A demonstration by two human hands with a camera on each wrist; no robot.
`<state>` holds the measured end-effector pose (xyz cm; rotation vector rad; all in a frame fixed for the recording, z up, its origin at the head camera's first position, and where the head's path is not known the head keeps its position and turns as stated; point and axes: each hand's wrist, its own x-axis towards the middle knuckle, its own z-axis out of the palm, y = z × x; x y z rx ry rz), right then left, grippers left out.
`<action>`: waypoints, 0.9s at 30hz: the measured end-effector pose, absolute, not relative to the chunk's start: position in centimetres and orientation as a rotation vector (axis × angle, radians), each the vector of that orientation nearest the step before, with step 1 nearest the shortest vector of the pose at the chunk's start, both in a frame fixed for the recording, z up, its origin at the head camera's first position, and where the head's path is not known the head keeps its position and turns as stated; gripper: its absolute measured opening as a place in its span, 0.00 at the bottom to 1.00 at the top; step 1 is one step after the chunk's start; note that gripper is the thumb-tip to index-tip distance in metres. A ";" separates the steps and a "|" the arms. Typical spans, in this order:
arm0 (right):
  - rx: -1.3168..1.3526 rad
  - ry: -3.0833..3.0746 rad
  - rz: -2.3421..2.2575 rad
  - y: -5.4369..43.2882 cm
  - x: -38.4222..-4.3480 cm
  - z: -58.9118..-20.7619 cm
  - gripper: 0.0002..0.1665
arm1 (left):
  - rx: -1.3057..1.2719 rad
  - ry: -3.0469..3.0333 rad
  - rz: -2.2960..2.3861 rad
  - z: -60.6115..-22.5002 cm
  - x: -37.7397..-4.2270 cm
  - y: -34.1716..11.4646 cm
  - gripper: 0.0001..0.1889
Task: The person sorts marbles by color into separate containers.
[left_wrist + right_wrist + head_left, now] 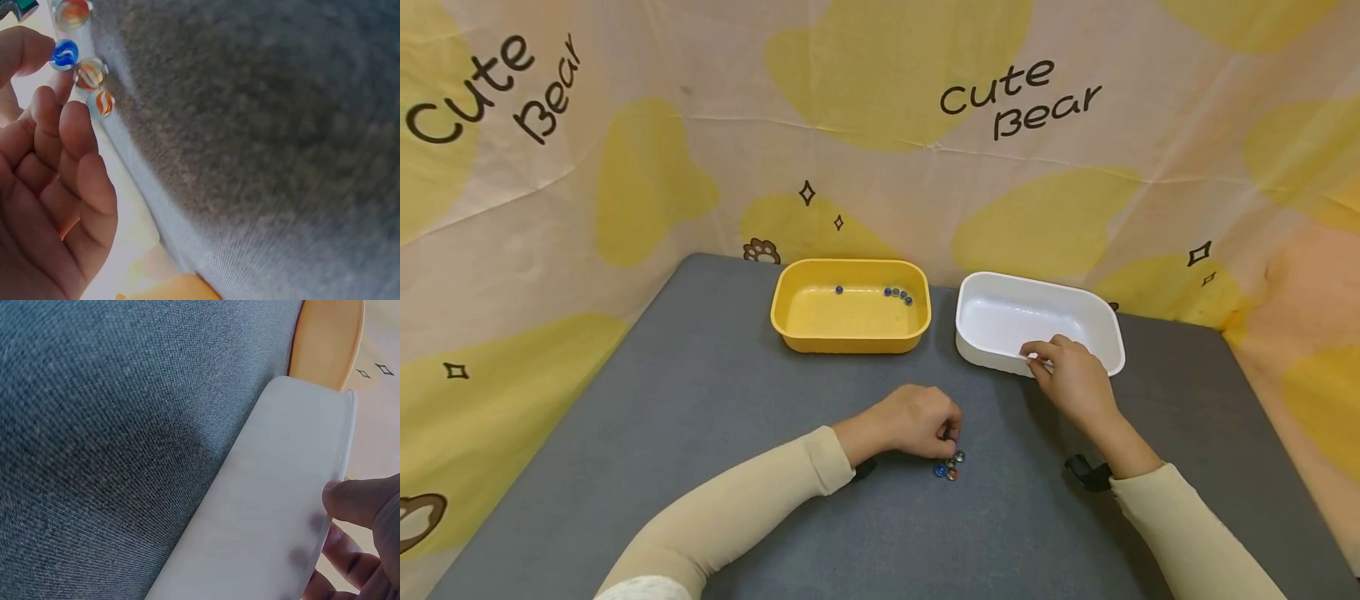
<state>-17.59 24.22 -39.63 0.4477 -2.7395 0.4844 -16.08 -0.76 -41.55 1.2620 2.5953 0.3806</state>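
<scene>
Head, left hand: held low over the middle of the counter, fingers curled down at a cluster of loose marbles.
Head, right hand: placed at the near rim of the white tray.
Head, trays: both set by the counter's far edge; yellow tray on the left, white one toward the far right corner.
Yellow tray load: five marbles seen, four grouped near its right end, one apart.
Left wrist, blue marble: judged pinched between thumb and index finger; orange-streaked marbles just beside it.
Left wrist, risk: neighbours could be sent rolling toward a counter edge if brushed by the fingers; blue one could be dropped if smooth glass is pinched off-centre.
Right wrist, white tray: side wall gripped, thumb outside, fingers inside.
Right wrist, risk: tray could be tilted or dragged if its rim is pulled.
</scene>
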 end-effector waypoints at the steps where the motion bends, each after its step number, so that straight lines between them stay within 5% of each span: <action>1: 0.447 -2.739 0.484 24.2 -17.6 -39.7 0.09 | 1.260 2.601 0.392 -41.5 -16.1 -0.8 0.02; 27: 0.462 -2.715 0.479 24.3 -17.6 -39.9 0.09 | 1.175 2.814 0.482 -38.7 -17.6 -3.0 0.04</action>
